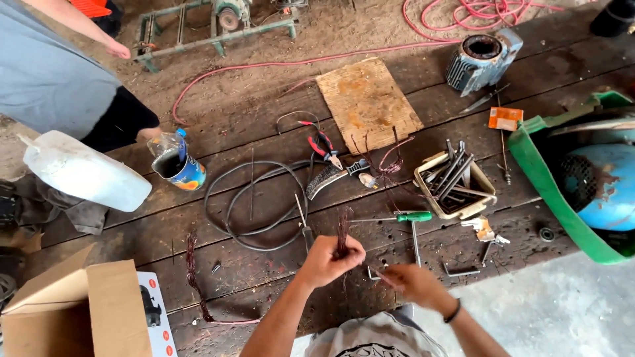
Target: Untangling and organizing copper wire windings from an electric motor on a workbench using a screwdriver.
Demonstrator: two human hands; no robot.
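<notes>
Head view, looking down on a plank floor (218, 264). My left hand (329, 259) has its fingers clamped around a bundle of dark copper wire strands (342, 231), held upright above the planks. My right hand (413, 283), just beside it, pinches a thin strand (378, 274) between closed fingers. Ahead lie a green-handled T-wrench (403, 218), red pliers (324, 147) and a coiled black cable (254, 198).

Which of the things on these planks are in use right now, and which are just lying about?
In use:
left hand, closed around a bundle of dark wire
right hand, pinching one thin strand

Lying about:
red pliers
wire brush
black cable loop
tray of metal tools
green-handled tool
motor housing
plywood piece
</notes>
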